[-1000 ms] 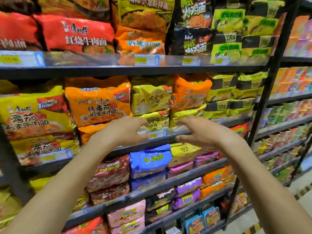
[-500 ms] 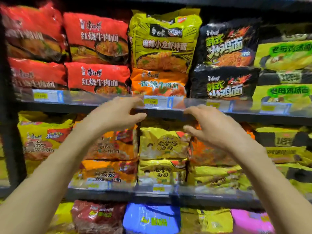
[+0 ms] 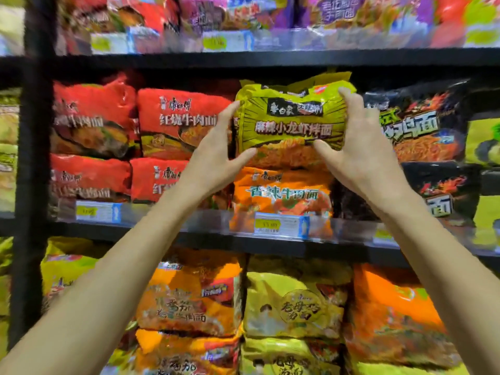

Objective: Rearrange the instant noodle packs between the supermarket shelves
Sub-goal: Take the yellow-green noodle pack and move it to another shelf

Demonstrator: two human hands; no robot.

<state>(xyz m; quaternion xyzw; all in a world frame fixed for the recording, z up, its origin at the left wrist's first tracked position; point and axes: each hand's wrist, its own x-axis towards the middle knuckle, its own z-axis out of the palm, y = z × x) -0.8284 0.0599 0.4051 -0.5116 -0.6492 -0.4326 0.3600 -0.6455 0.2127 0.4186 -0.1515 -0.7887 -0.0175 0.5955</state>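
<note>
A yellow-green noodle multipack (image 3: 292, 123) lies on top of an orange multipack (image 3: 281, 201) on the middle shelf. My left hand (image 3: 216, 155) grips its left side, thumb across the lower front and fingers behind the edge. On the right side my right hand (image 3: 354, 147) grips it, fingers curled over the top corner and thumb on the front. Both forearms reach up from the bottom of the view.
Red multipacks (image 3: 176, 123) are stacked to the left, black ones (image 3: 422, 131) to the right. The black shelf edge (image 3: 205, 240) carries a clear rail with price tags (image 3: 281, 226). A black upright post (image 3: 35, 158) stands at far left. Orange and yellow packs fill the shelf below.
The view has tilted up by a shelf. Both hands rose from in front of the lower shelf and closed round the sides of the yellow-green pack.
</note>
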